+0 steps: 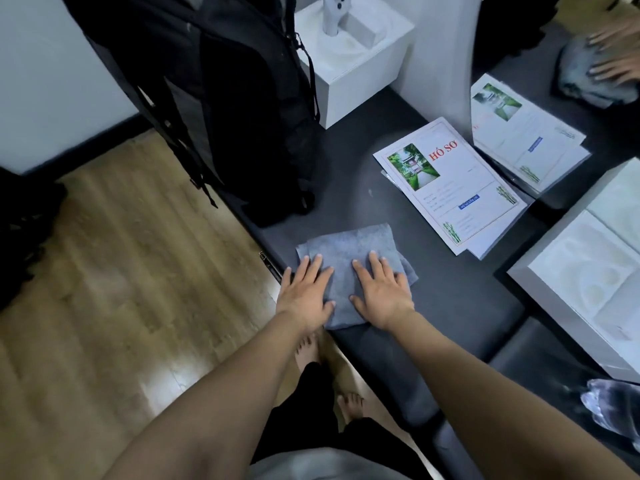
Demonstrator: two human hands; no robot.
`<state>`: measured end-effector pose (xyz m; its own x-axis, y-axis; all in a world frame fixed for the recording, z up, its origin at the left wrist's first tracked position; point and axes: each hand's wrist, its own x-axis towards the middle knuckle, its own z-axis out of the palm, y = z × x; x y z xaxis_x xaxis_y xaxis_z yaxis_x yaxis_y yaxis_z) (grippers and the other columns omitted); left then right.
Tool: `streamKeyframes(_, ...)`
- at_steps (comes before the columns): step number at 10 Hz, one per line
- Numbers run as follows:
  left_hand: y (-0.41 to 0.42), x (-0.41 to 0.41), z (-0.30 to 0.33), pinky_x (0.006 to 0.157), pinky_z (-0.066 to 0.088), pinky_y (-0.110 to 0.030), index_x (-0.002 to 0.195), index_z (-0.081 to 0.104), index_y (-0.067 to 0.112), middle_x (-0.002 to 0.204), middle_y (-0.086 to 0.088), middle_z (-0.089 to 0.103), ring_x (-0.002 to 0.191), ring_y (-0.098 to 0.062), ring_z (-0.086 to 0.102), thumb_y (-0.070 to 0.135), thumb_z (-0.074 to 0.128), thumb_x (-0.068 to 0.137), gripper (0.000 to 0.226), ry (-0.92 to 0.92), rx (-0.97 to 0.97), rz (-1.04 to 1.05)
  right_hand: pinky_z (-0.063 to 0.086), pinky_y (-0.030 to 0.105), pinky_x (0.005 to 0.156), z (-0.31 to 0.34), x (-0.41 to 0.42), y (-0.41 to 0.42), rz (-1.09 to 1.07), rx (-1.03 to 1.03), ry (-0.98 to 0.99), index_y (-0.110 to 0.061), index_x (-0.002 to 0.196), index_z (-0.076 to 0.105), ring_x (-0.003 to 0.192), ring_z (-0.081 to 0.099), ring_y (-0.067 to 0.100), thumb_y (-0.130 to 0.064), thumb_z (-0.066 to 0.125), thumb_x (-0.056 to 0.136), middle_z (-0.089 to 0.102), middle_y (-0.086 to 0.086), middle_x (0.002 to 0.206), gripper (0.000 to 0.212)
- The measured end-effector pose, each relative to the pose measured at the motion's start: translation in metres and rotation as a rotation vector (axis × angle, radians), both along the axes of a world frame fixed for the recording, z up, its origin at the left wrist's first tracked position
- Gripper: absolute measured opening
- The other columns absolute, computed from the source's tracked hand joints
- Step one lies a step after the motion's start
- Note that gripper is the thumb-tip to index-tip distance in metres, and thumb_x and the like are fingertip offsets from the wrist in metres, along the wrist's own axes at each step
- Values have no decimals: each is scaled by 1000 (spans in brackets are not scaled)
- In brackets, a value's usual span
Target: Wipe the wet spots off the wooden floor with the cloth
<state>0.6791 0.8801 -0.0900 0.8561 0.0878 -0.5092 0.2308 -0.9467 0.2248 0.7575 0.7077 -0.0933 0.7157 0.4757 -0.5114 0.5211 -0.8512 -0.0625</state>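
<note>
A folded grey cloth point(349, 251) lies flat on a dark tabletop point(433, 306) near its left edge. My left hand point(304, 292) rests palm down on the cloth's left part, fingers spread. My right hand point(381, 292) presses flat on its right part, fingers also apart. Neither hand grips the cloth. The wooden floor point(121, 271) stretches to the left and below the table; a bright glare shows on it, and I cannot tell wet spots from the reflection. My bare feet point(308, 351) stand on the floor by the table edge.
A black backpack point(235, 98) stands on the table's far left. White boxes point(360, 64) sit behind and at the right point(588, 271). Printed folders point(450, 188) lie beyond the cloth. Another person's hands point(613, 53) press a cloth at top right. A clear plastic item point(613, 407) lies at lower right.
</note>
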Motion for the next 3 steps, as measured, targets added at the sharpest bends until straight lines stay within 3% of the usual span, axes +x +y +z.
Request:
streamKeyframes(2,12,-44,36,125,-3,-48,162,8,33,170,7,-13,156,-18,-15,54,44,100,74,-95,81,180,20,55,114,30,-16,15,127,144,6,-28,157,10,152,2,31,-53,44,97,-8,10,166,74)
streamKeyframes(3,24,-93,70,125,-2,-48,161,10,34,170,7,-10,156,-18,-13,53,44,100,73,-180,187,322,17,54,116,63,-32,43,319,201,-1,-28,158,9,152,0,30,-53,46,98,-12,8,167,75)
